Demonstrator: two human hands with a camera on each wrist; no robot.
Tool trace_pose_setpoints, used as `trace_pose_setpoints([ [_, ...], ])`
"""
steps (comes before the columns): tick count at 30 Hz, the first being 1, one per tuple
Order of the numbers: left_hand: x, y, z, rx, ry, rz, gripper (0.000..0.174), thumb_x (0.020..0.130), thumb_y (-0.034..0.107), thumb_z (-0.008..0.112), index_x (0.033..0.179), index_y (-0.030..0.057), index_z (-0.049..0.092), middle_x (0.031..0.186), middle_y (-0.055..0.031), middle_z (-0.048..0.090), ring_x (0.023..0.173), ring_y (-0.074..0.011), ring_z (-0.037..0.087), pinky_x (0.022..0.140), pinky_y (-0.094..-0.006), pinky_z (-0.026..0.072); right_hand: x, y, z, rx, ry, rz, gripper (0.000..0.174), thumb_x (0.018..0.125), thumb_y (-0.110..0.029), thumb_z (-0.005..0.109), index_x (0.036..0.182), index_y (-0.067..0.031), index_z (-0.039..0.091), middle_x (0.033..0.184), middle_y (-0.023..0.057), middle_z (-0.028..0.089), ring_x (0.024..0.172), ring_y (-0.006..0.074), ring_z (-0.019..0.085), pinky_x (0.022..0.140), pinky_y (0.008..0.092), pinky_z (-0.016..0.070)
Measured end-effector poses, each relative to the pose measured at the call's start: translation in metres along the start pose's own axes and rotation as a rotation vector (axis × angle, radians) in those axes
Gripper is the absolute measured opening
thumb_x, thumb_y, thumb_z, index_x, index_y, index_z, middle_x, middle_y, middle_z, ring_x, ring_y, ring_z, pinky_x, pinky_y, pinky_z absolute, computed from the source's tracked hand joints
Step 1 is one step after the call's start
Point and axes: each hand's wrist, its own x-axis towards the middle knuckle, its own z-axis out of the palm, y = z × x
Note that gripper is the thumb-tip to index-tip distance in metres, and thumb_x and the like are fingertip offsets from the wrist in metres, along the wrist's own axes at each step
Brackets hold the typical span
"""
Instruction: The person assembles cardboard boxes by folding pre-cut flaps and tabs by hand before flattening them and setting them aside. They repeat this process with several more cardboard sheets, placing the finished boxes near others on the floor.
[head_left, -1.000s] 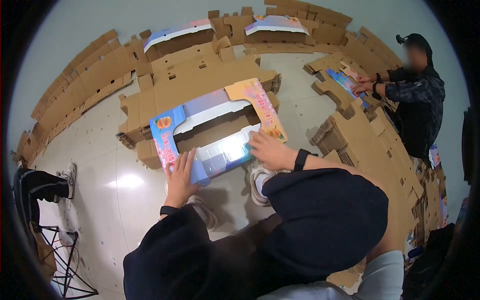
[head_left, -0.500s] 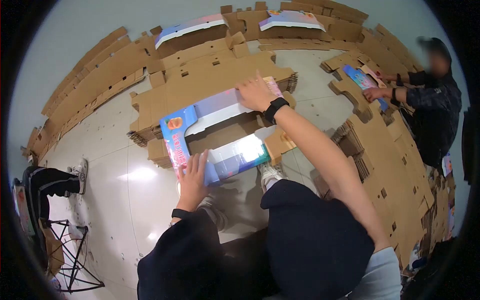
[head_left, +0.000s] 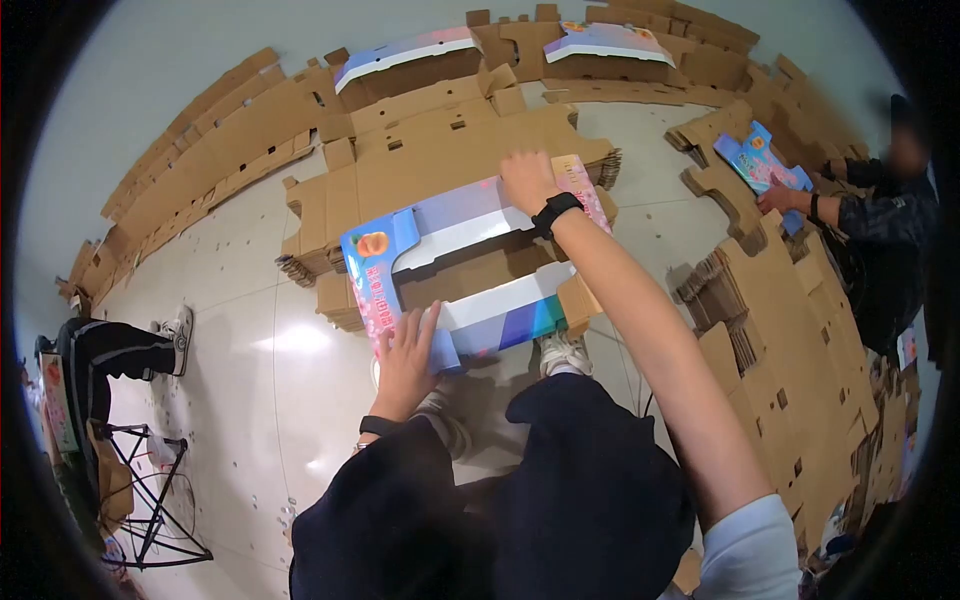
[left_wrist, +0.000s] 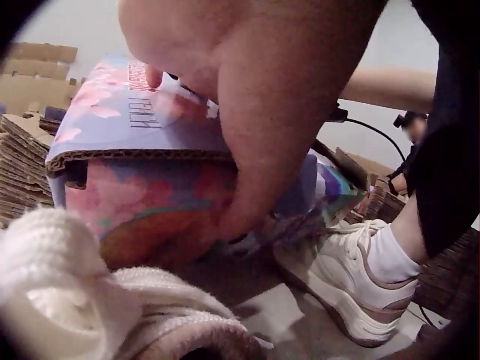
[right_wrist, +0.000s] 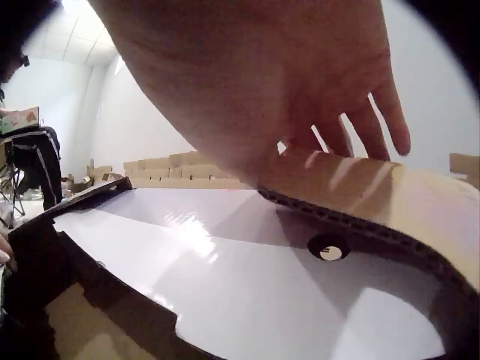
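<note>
A colourful printed cardboard box frame with a wide top opening lies before me. My left hand holds its near left corner; the left wrist view shows the hand's fingers over the printed top and the thumb against the side. My right hand rests on the far edge near the right corner. In the right wrist view, that hand's straight fingers press the yellow panel, which overlaps a white panel with a round hole. An orange-brown flap sticks out at the near right corner.
Stacked flat brown cardboard lies behind the box, with more stacks to the right. Cardboard pieces line the wall. Another person handles a blue printed piece. A black metal frame stands at left.
My right hand has moved from the near right edge to the far right edge, and the near right panel has come away from the edge. My left hand stays on its corner.
</note>
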Motion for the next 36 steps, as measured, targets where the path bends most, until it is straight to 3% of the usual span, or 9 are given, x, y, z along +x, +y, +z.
trace_pose_setpoints([
  [5, -0.002, 0.000, -0.003, -0.023, 0.009, -0.004, 0.099, 0.057, 0.004, 0.073, 0.146, 0.0109, 0.029, 0.128, -0.0123, 0.045, 0.122, -0.0289, 0.043, 0.095, -0.0437, 0.0328, 0.002, 0.011, -0.014, 0.089, 0.014, -0.010, 0.013, 0.080, -0.019, 0.057, 0.079, -0.0157, 0.069, 0.078, 0.0066, 0.069, 0.076, 0.0238, 0.069, 0.064, 0.0388, 0.0476],
  [14, -0.003, -0.003, 0.002, -0.041, 0.005, -0.025, 0.100, 0.058, 0.007, 0.077, 0.146, 0.0123, 0.030, 0.130, -0.0113, 0.044, 0.124, -0.0287, 0.042, 0.099, -0.0440, 0.0308, -0.007, -0.005, -0.013, 0.038, 0.104, -0.007, 0.015, 0.079, -0.019, 0.058, 0.080, -0.0118, 0.071, 0.081, 0.0105, 0.070, 0.084, 0.0273, 0.067, 0.079, 0.0357, 0.0413],
  [20, -0.005, -0.004, 0.002, -0.042, -0.002, -0.033, 0.104, 0.056, 0.010, 0.080, 0.147, 0.0125, 0.029, 0.130, -0.0113, 0.044, 0.124, -0.0284, 0.042, 0.100, -0.0439, 0.0301, 0.007, 0.010, -0.027, 0.423, 0.029, 0.235, 0.015, 0.078, -0.020, 0.062, 0.081, -0.0067, 0.069, 0.091, 0.0122, 0.069, 0.095, 0.0291, 0.063, 0.082, 0.0455, 0.0435],
  [23, -0.004, -0.002, -0.001, -0.039, -0.019, -0.033, 0.104, 0.056, 0.011, 0.079, 0.147, 0.0123, 0.028, 0.131, -0.0113, 0.044, 0.125, -0.0284, 0.042, 0.100, -0.0442, 0.0301, 0.001, 0.008, -0.002, 0.505, 0.243, 0.282, 0.038, 0.086, -0.034, 0.058, 0.109, -0.0042, 0.063, 0.117, 0.0177, 0.061, 0.117, 0.0317, 0.053, 0.099, 0.0530, 0.0358],
  [25, -0.004, -0.001, 0.001, -0.040, -0.016, -0.030, 0.105, 0.056, 0.011, 0.079, 0.147, 0.0121, 0.028, 0.131, -0.0113, 0.044, 0.125, -0.0284, 0.042, 0.100, -0.0443, 0.0301, -0.017, -0.006, 0.034, 0.474, 0.042, 0.092, 0.063, 0.090, -0.048, 0.049, 0.137, -0.0054, 0.042, 0.139, 0.0182, 0.043, 0.134, 0.0324, 0.035, 0.112, 0.0551, 0.0191],
  [28, -0.004, -0.009, 0.004, 0.000, 0.030, -0.018, 0.106, 0.055, 0.009, 0.079, 0.147, 0.0121, 0.028, 0.132, -0.0119, 0.044, 0.125, -0.0283, 0.041, 0.100, -0.0442, 0.0302, -0.021, -0.018, 0.043, 0.423, 0.022, 0.125, 0.074, 0.092, -0.055, 0.041, 0.146, -0.0065, 0.026, 0.147, 0.0158, 0.034, 0.138, 0.0330, 0.027, 0.115, 0.0558, 0.0068],
  [33, -0.004, -0.006, 0.002, -0.049, -0.012, -0.036, 0.109, 0.052, 0.006, 0.080, 0.147, 0.0122, 0.028, 0.131, -0.0116, 0.044, 0.125, -0.0290, 0.041, 0.099, -0.0442, 0.0302, -0.012, -0.051, 0.013, 0.294, 0.212, -0.010, 0.060, 0.084, -0.037, 0.058, 0.134, -0.0065, 0.045, 0.136, 0.0130, 0.048, 0.133, 0.0323, 0.036, 0.113, 0.0526, 0.0178],
  [35, -0.005, -0.005, 0.003, -0.025, -0.025, -0.043, 0.109, 0.051, 0.006, 0.080, 0.147, 0.0122, 0.027, 0.130, -0.0115, 0.044, 0.125, -0.0293, 0.041, 0.099, -0.0443, 0.0305, -0.015, -0.078, 0.007, 0.440, 0.309, -0.416, 0.052, 0.077, -0.026, 0.064, 0.124, -0.0065, 0.053, 0.127, 0.0104, 0.054, 0.127, 0.0297, 0.043, 0.110, 0.0495, 0.0235],
  [36, -0.004, -0.005, 0.002, -0.039, -0.021, -0.027, 0.110, 0.051, 0.007, 0.080, 0.147, 0.0122, 0.027, 0.130, -0.0115, 0.044, 0.124, -0.0297, 0.041, 0.099, -0.0444, 0.0307, -0.016, -0.090, 0.007, 0.449, 0.308, -0.412, 0.052, 0.077, -0.026, 0.064, 0.124, -0.0065, 0.053, 0.127, 0.0104, 0.054, 0.127, 0.0297, 0.043, 0.110, 0.0495, 0.0235],
])
